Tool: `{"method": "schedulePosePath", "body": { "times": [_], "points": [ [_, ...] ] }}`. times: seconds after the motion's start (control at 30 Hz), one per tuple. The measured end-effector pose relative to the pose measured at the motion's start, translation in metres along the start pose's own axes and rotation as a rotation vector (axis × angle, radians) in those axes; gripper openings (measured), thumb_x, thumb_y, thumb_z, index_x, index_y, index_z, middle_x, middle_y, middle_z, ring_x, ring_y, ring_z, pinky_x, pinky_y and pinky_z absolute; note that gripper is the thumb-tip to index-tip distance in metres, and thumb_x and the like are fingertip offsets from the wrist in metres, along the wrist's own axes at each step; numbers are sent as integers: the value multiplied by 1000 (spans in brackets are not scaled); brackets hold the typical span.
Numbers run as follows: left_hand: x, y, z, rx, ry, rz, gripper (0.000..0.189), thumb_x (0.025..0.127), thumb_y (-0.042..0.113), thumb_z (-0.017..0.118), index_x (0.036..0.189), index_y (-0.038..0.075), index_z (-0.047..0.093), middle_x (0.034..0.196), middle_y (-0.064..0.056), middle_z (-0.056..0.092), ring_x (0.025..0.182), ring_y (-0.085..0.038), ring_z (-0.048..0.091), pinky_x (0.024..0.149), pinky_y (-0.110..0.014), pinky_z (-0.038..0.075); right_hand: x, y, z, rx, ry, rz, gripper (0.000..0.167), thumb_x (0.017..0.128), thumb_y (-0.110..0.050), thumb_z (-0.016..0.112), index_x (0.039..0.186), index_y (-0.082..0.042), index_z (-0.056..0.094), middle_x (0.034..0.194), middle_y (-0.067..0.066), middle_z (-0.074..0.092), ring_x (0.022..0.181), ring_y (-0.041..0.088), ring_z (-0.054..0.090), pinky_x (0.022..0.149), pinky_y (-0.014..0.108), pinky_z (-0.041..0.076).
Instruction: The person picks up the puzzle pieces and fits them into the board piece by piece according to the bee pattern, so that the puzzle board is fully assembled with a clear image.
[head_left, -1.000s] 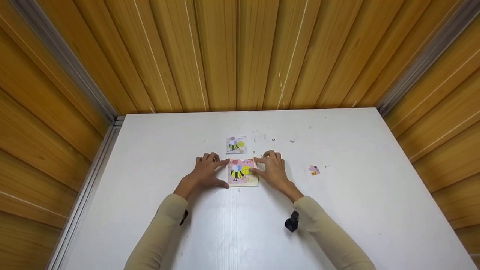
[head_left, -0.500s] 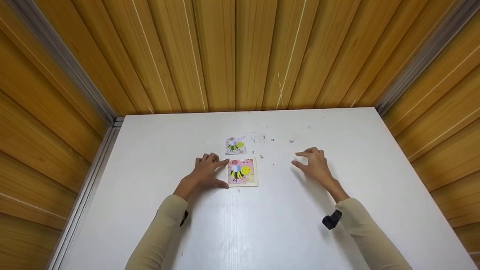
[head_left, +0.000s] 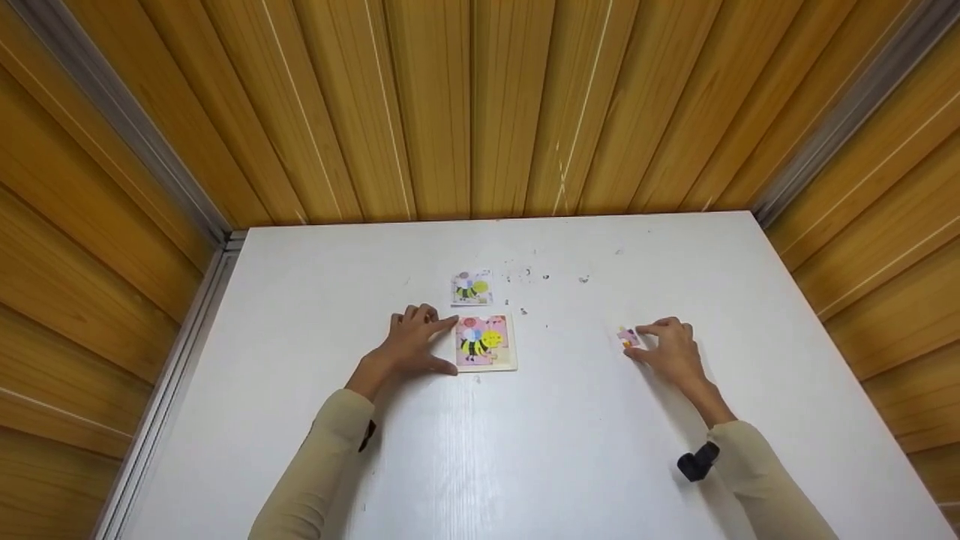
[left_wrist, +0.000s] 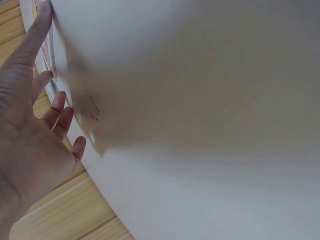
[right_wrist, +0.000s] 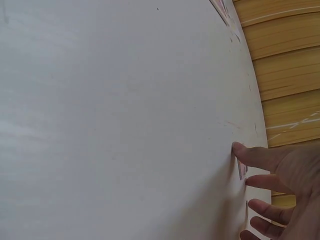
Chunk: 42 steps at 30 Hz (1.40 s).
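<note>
A square jigsaw board with a bee picture lies mid-table, bare wood showing at its lower right. My left hand rests at its left side, the extended thumb at the lower corner and the index finger at the upper one. In the left wrist view, this hand's other fingers are loosely bent. Out to the right, my right hand has thumb and index finger at opposite edges of a pink puzzle piece on the table. The right wrist view shows the piece between those two fingertips, partly hidden.
Behind the board lies a small square picture card with the same bee. Dark marks and specks dot the white table. Yellow wood-patterned walls rise at the back and both sides.
My right hand has left the board's right side and travelled right across the table to the loose puzzle piece. The left hand has stayed at the board.
</note>
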<state>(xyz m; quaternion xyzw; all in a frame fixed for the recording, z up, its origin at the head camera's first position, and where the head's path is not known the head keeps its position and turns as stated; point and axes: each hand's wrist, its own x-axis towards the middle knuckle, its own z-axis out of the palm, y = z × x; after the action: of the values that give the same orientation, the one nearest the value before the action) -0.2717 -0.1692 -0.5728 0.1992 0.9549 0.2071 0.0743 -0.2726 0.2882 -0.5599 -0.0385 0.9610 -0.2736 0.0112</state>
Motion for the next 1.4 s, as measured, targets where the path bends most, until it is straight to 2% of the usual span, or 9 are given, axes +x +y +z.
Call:
{"method": "schedulePosePath", "body": {
  "times": [0.2,0.33,0.53,0.7,0.9,1.07,1.23,1.4],
  "points": [
    [2,1,-2,15,13,8,97,71,58,87,153,23,49,133,-14,48,119,-33,39,97,-56,29,0,-2,1,1,36,-28,40,87,-23,81,116,4,74,130,34,55,123,55,43,94,66,40],
    [3,2,-3,17,18,8,97,71,58,87,153,23,49,133,-14,48,119,-32,39,98,-56,30,2,-3,-1,-14,50,-47,42,85,-24,83,114,5,74,126,34,57,121,54,46,95,64,41],
    [3,3,-4,-6,17,9,96,72,55,88,153,22,49,134,-15,48,122,-34,39,100,-57,29,5,-1,-7,35,-50,-148,42,90,-10,76,127,7,66,130,38,50,122,56,41,99,65,38],
    [3,3,-4,-11,28,10,96,72,54,89,153,22,50,134,-15,48,121,-34,39,99,-56,29,6,1,-9,-19,-66,-207,36,89,-3,74,124,5,70,126,34,53,116,54,44,93,63,40],
    [2,3,-5,-17,20,10,96,72,54,88,153,21,49,134,-16,48,121,-33,39,101,-57,29,8,6,-5,-6,-16,-224,29,88,-5,77,115,5,74,120,31,59,116,50,47,96,61,43],
    [0,3,-3,-15,18,17,98,71,56,88,153,21,49,132,-15,48,119,-33,38,98,-56,29,6,8,1,-46,19,-250,28,88,-8,78,113,6,75,117,28,62,115,47,53,96,60,46],
    [0,3,-2,-9,24,14,98,70,56,89,153,21,49,132,-15,48,119,-33,39,96,-55,29,4,4,3,-45,-5,-214,32,91,-15,77,115,5,73,115,23,65,112,43,57,94,59,48],
    [-1,3,0,-6,25,2,96,71,54,89,153,21,50,133,-15,49,119,-34,39,97,-54,29,3,-1,6,20,-29,-200,32,91,-15,76,117,4,72,110,19,69,106,39,64,93,55,50]
  ]
}}
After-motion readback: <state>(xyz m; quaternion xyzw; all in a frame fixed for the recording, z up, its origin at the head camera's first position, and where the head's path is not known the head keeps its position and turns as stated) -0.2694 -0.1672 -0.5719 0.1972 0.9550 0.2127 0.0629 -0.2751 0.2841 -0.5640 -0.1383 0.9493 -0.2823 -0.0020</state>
